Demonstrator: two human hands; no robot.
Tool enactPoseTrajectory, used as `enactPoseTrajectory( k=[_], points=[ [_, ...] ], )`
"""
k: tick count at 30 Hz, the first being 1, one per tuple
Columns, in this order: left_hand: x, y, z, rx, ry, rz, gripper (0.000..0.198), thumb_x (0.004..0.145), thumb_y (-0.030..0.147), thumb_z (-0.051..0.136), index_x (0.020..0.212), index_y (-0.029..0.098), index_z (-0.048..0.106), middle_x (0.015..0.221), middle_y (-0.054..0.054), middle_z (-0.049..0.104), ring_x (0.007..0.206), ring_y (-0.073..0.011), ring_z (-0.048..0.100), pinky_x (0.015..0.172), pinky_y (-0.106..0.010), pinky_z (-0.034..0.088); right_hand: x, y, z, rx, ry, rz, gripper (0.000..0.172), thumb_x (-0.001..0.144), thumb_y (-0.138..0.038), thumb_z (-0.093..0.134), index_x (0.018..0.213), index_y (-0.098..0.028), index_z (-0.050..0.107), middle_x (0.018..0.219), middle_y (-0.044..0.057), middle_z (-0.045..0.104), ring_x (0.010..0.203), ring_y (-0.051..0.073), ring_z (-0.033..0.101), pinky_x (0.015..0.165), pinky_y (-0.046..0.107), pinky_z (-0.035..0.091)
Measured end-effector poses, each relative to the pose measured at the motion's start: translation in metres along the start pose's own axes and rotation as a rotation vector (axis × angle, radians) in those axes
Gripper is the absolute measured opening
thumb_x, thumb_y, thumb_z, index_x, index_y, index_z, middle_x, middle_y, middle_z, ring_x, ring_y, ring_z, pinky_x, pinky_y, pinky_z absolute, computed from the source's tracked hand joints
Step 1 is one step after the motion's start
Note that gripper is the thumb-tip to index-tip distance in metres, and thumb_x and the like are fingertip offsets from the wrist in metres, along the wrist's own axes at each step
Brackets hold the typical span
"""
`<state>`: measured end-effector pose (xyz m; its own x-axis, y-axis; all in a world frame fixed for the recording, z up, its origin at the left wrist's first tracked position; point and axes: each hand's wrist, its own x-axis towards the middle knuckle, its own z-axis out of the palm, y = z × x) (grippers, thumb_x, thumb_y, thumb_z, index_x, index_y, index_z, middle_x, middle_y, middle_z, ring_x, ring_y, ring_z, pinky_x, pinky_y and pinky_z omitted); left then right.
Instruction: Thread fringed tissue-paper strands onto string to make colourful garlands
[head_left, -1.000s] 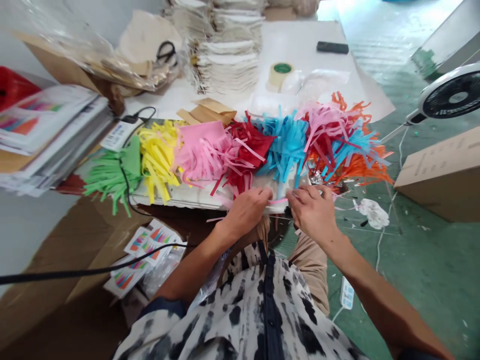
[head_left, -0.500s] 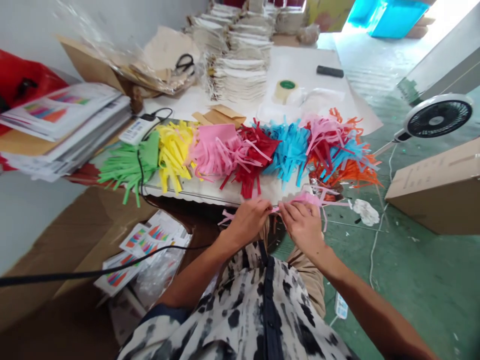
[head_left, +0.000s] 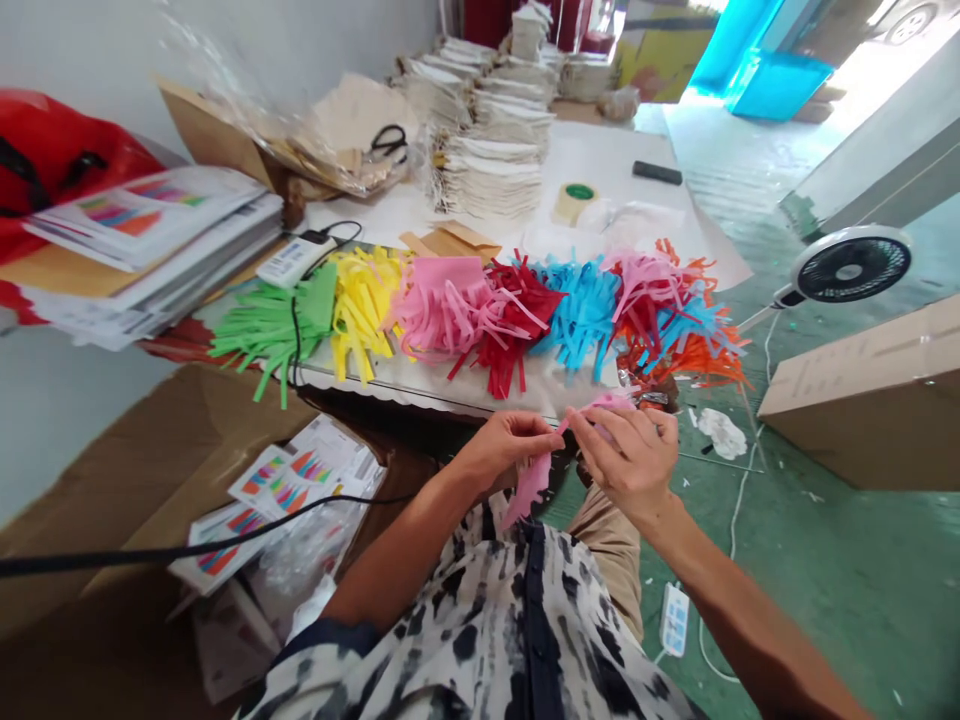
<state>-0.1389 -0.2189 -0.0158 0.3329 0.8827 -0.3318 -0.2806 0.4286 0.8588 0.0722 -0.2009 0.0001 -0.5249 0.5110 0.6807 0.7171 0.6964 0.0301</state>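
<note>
Between my hands, in front of the table edge, is a pink tissue-paper tassel (head_left: 532, 478), narrow and twisted in the middle. My left hand (head_left: 514, 443) pinches it between thumb and fingertips, and one fringed end hangs below. My right hand (head_left: 628, 450) closes on the other part, whose pink paper shows above the knuckles. Along the table edge lie fringed paper bundles: green (head_left: 281, 320), yellow (head_left: 365, 310), pink (head_left: 448, 305), dark red (head_left: 514, 320) and blue (head_left: 577, 315). A mixed pile with orange fringe (head_left: 697, 355) lies at the right end.
Stacked white bundles (head_left: 491, 170), tape (head_left: 575, 203), scissors (head_left: 388, 143) and a black bar (head_left: 657, 172) are on the table. A fan (head_left: 851, 270) and a carton (head_left: 862, 400) stand right. An open box with printed cards (head_left: 292, 480) is lower left; a black cable (head_left: 225, 548) crosses it.
My hands have turned and drawn slightly apart. The left end of the pink tassel now hangs down below my left hand, and my right hand has shifted a little to the right.
</note>
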Motion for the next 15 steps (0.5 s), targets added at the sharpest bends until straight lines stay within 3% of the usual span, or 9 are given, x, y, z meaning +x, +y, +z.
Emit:
enactPoseTrajectory(
  k=[4, 8, 12, 15],
  points=[
    [0.008, 0.03, 0.014, -0.01, -0.021, 0.171, 0.042, 0.07, 0.053, 0.094, 0.074, 0.016, 0.075, 0.072, 0.002, 0.063, 0.065, -0.0089, 0.054, 0.066, -0.024, 0.042, 0.046, 0.002, -0.024, 0.252, -0.007, 0.291, 0.014, 0.099, -0.027, 0.071, 0.099, -0.03, 0.085, 0.09, 0.001, 0.084, 0.083, 0.019, 0.075, 0.084, 0.039, 0.045],
    [0.023, 0.06, 0.018, 0.1, -0.053, 0.418, 0.036, 0.075, 0.052, 0.092, 0.077, 0.019, 0.08, 0.102, -0.005, 0.072, 0.098, -0.0175, 0.065, 0.089, -0.032, 0.051, 0.086, 0.012, -0.036, 0.669, -0.077, 0.549, 0.011, 0.093, -0.032, 0.076, 0.093, -0.029, 0.086, 0.084, -0.001, 0.082, 0.074, 0.018, 0.071, 0.069, 0.034, 0.049],
    [0.031, 0.076, 0.015, 0.162, -0.074, 0.455, 0.032, 0.078, 0.05, 0.09, 0.077, 0.019, 0.08, 0.094, -0.004, 0.072, 0.089, -0.0165, 0.063, 0.086, -0.033, 0.051, 0.104, 0.024, -0.037, 0.845, -0.11, 0.607, 0.012, 0.087, -0.034, 0.081, 0.092, -0.026, 0.087, 0.074, -0.001, 0.077, 0.068, 0.015, 0.066, 0.063, 0.03, 0.047],
    [0.028, 0.079, 0.013, 0.186, -0.031, 0.536, 0.025, 0.083, 0.041, 0.087, 0.076, 0.019, 0.079, 0.085, 0.0, 0.067, 0.083, -0.0131, 0.058, 0.081, -0.03, 0.046, 0.106, 0.027, -0.034, 1.027, -0.2, 0.605, 0.018, 0.09, -0.038, 0.079, 0.102, -0.027, 0.087, 0.086, 0.0, 0.081, 0.075, 0.015, 0.069, 0.069, 0.03, 0.05]
  ],
)
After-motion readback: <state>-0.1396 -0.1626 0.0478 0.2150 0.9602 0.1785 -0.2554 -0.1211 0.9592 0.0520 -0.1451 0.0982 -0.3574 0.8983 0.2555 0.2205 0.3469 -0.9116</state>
